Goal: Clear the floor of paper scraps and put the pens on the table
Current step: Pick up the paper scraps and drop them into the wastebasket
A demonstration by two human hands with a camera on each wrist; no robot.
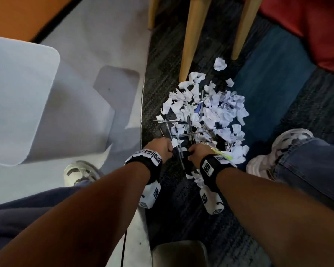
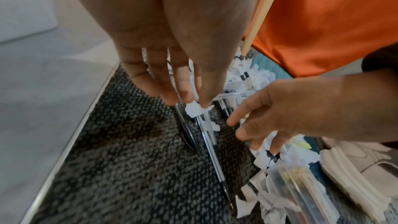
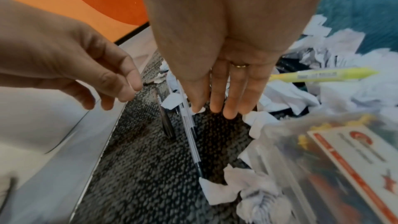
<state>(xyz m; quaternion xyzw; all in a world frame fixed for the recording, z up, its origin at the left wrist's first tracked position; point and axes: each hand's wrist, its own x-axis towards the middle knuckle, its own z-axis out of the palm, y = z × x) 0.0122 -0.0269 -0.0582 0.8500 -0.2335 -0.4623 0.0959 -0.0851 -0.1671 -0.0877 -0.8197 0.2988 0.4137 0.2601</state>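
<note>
Two clear pens [image 2: 210, 135] lie on the carpet [image 2: 129, 168] directly under my left hand [image 2: 172, 43], long axes running toward me; its straight fingers [image 2: 183, 89] touch their far ends, my right hand [image 3: 228, 43] beside, outstretched, empty.

Carpet [image 2: 129, 168]: rough, nubby woven pile, matt, grey-black speckle. Paper scraps [image 1: 216, 112]: white, crumpled, torn, matt. Pens [image 3: 189, 135]: clear glossy plastic barrels, black tips. Highlighter [image 3: 318, 75]: yellow plastic. Chair legs [image 1: 191, 39]: smooth pale wood. Floor-edge strip [image 2: 64, 151]: shiny metal. Pouch [image 3: 323, 168]: clear glossy plastic.
</note>
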